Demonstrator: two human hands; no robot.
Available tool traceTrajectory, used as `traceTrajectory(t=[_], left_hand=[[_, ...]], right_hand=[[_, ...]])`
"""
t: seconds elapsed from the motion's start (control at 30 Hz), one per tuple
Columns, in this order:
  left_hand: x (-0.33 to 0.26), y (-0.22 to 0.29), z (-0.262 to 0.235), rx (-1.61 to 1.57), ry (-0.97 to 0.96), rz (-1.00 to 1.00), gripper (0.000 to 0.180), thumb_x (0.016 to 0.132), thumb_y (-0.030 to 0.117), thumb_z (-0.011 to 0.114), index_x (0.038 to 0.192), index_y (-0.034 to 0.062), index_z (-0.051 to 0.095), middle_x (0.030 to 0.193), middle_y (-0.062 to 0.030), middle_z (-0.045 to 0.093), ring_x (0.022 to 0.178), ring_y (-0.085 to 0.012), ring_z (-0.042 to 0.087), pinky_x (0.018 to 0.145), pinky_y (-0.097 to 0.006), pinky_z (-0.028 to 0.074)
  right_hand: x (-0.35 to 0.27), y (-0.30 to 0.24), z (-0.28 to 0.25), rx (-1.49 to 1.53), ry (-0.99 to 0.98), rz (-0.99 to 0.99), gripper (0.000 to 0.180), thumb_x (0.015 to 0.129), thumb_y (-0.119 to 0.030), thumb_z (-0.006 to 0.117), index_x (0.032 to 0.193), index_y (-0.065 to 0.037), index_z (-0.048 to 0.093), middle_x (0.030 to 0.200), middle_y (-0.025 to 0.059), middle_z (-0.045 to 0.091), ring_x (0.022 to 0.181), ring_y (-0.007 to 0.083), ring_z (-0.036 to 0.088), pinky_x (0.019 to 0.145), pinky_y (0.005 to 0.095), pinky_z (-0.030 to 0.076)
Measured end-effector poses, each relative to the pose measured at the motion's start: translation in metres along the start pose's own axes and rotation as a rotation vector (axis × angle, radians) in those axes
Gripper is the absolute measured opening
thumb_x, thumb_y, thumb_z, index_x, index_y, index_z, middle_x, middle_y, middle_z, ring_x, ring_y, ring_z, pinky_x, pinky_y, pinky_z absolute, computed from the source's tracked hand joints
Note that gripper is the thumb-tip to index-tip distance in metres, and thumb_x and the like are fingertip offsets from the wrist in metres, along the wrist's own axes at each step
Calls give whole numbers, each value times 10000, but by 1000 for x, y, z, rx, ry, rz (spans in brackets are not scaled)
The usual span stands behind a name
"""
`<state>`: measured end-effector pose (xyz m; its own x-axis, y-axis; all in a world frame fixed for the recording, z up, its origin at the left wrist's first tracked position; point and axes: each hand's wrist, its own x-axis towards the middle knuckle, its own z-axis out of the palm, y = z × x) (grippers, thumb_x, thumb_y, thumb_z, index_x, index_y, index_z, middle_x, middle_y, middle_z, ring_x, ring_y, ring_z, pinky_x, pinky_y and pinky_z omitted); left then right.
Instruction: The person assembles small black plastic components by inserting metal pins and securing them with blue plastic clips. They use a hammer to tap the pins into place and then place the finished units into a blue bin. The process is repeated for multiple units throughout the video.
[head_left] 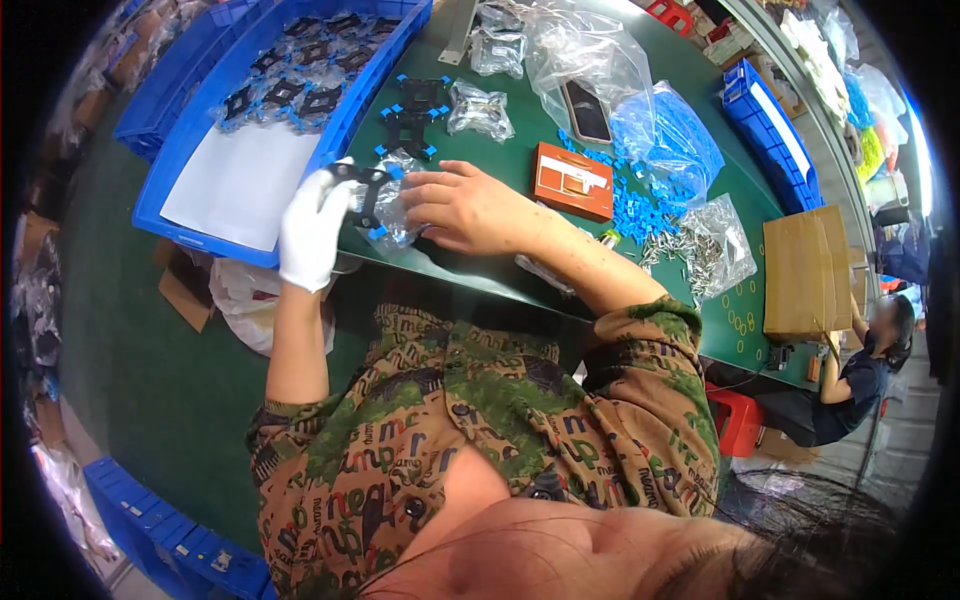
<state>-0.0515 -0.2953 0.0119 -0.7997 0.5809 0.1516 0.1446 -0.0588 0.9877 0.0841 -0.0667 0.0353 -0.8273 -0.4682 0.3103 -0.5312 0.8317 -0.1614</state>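
Note:
My left hand (312, 225), in a white glove, grips a black bracket (372, 190) with blue end pieces at the front edge of the green table. A clear plastic bag (398, 222) lies against the bracket; whether the bracket is partly inside it I cannot tell. My bare right hand (455, 208) has its curled fingers on the bag's right side, and its fingertips are partly hidden. Just beyond my hands, black brackets (412, 112) with blue ends lie grouped on the table. Beside them is a bagged bracket (480, 111).
A blue tray (147, 213) at left holds several bagged brackets and a white sheet. Right of my hands lie an orange box (572, 181), a phone (588, 110), loose blue pieces (640, 215) and metal screws (690, 250). A person (845, 385) sits beyond a cardboard box (803, 275).

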Motion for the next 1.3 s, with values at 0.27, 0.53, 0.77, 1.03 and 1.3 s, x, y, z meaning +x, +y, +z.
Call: traceTrajectory(t=[0.27, 0.53, 0.77, 1.03, 1.3], left_hand=[[24, -17, 17, 364, -122, -86, 236, 962, 196, 694, 1107, 10, 701, 791, -25, 676, 711, -82, 578, 674, -266, 471], [37, -16, 21, 256, -201, -48, 227, 965, 223, 689, 1080, 29, 717, 759, -27, 653, 688, -88, 563, 659, -269, 460], [34, -21, 35, 606, -114, -69, 330, 958, 325, 695, 1107, 31, 708, 839, -108, 710, 736, -188, 641, 717, -324, 501], [37, -20, 33, 436, -96, -71, 327, 966, 324, 686, 1128, 43, 723, 805, -69, 707, 727, -133, 631, 717, -301, 498], [20, -7, 51, 854, -3, -97, 378, 937, 436, 656, 1139, 129, 744, 940, -135, 771, 915, -327, 733, 825, -420, 543]], right_hand=[[-39, -15, -33, -14, 70, 106, 240, 856, -129, 762, 1084, -104, 690, 1270, 73, 663, 1289, 292, 582, 1040, 446, 482], [-64, -18, -26, -61, 111, 194, 167, 894, -162, 724, 1050, -107, 702, 1191, 57, 695, 1161, 267, 641, 941, 410, 526], [-72, -21, -33, -60, 116, 224, 166, 901, -167, 721, 1060, -121, 705, 1181, 52, 696, 1096, 252, 661, 903, 401, 530], [-85, -23, -37, -50, 113, 244, 164, 889, -150, 730, 1045, -105, 710, 1203, 67, 697, 1073, 285, 671, 905, 416, 550], [-100, -20, -38, -89, 152, 250, 170, 921, -179, 702, 1080, -121, 710, 1119, 59, 700, 1027, 260, 681, 880, 402, 533]])
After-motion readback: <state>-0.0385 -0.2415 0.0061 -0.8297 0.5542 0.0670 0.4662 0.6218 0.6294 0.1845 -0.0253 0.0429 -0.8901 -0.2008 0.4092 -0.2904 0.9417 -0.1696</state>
